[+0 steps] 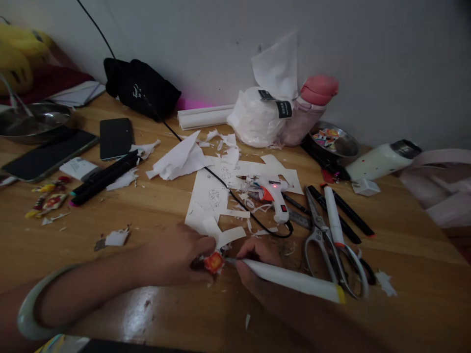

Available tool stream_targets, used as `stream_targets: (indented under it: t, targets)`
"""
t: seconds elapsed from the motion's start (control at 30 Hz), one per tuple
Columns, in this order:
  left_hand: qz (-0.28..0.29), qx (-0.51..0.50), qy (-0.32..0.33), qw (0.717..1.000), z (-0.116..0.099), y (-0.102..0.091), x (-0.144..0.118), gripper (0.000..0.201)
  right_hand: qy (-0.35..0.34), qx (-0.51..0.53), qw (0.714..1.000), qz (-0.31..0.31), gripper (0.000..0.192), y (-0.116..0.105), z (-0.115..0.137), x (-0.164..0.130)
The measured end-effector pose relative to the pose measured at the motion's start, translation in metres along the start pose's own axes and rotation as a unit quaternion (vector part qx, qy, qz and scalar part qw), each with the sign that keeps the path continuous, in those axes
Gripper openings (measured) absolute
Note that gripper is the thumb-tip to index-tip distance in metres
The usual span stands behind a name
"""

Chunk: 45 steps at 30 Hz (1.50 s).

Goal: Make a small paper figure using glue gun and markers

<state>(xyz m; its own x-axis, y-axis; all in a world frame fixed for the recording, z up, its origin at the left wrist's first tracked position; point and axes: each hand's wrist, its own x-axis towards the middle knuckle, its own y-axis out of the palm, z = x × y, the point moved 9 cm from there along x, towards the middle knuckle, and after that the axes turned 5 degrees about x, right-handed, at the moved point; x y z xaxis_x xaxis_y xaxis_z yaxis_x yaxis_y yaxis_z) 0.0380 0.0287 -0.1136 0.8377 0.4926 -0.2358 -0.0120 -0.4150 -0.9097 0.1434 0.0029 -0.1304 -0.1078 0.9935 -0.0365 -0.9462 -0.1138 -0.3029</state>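
Note:
Near the front middle of the table, my left hand (176,257) pinches a small orange-red coloured piece (214,263) with a pale ragged edge, between thumb and fingers. My right hand (261,269) grips a white marker (294,278) with a yellow end. Its tip points left and is at the piece's right edge; I cannot tell if they touch. Just behind the hands lie curled white paper strips (224,235) and a cut paper sheet (206,196) with handwriting. On that sheet rests a white glue gun (280,203) with a red light and a black cord.
Scissors (324,240) and several markers (334,215) lie to the right. Further left are black markers (105,179), phones (51,154) and small coloured figures (49,196). Along the wall stand a tissue pack (253,120), a pink bottle (305,113) and a metal bowl (348,142).

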Motion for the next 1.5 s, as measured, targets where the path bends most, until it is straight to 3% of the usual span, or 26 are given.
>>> stream_targets:
  t: [0.23,0.47,0.77,0.93,1.03,1.17,1.5]
  targets:
    - [-0.003,-0.003,0.009,1.0,-0.002,-0.002,-0.002,0.044,0.005,0.007,1.0,0.025,0.012,0.0,0.007,0.003]
    - [-0.025,-0.055,0.072,0.996,-0.015,-0.015,-0.005,0.016,-0.018,-0.01,0.999,0.025,0.008,0.002,0.004,0.001]
    - [-0.006,-0.042,-0.005,0.999,-0.003,-0.007,-0.004,0.012,-0.009,-0.015,0.999,0.049,0.007,0.007,0.008,0.001]
    - [-0.014,-0.02,-0.003,1.0,-0.001,-0.003,-0.001,0.016,-0.061,-0.022,0.998,0.004,0.006,0.006,0.012,0.003]
    - [-0.031,-0.012,0.003,0.999,-0.001,-0.004,0.0,0.019,-0.075,-0.03,0.995,0.052,0.008,0.014,0.011,0.002]
    - [-0.024,-0.012,0.001,1.0,-0.001,-0.002,0.0,0.018,-0.07,-0.037,0.996,0.035,0.008,0.01,0.009,0.002]
    - [-0.014,-0.013,-0.007,1.0,0.0,0.0,0.0,0.019,-0.043,-0.013,0.996,0.081,0.007,0.015,0.009,0.002]
